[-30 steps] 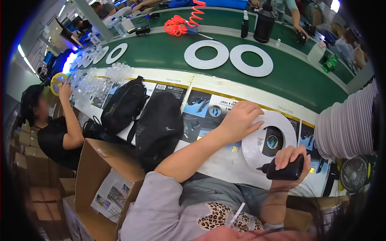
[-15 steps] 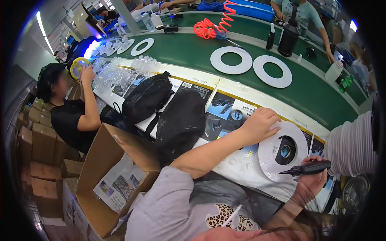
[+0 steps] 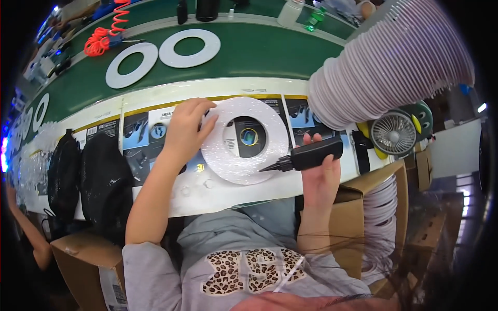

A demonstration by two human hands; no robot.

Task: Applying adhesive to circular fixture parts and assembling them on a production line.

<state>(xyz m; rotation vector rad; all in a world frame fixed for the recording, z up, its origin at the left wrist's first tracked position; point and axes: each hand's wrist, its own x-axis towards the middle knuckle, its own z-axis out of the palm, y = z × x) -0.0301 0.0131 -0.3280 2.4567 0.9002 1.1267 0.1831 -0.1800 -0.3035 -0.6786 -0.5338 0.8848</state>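
Observation:
My left hand [image 3: 189, 127] grips the upper left rim of a flat white ring [image 3: 218, 155], thumb and fingers curled at its edge. The ring looks glossy and lies on a printed sheet on the white worktop, and part of the print shows through its hole. In my right hand [image 3: 320, 179] is a black squeeze bottle [image 3: 317, 154] with a narrow pointed nozzle. The bottle lies nearly level, and its tip points left over the ring's lower right part. Whether the tip touches the ring I cannot tell.
Beyond the worktop, two white rings [image 3: 189, 48] lie on a green belt [image 3: 249, 57], near a coiled red air hose [image 3: 98, 41]. A tall stack of white rings [image 3: 384, 62] leans at right, above a small fan [image 3: 393, 133]. Black mesh bags [image 3: 106, 176] and cardboard boxes [image 3: 85, 259] are at left.
The view has swung to the right, so the ring and both hands appear further left. My left hand stays at the ring's rim, and my right hand still holds the black bottle over it.

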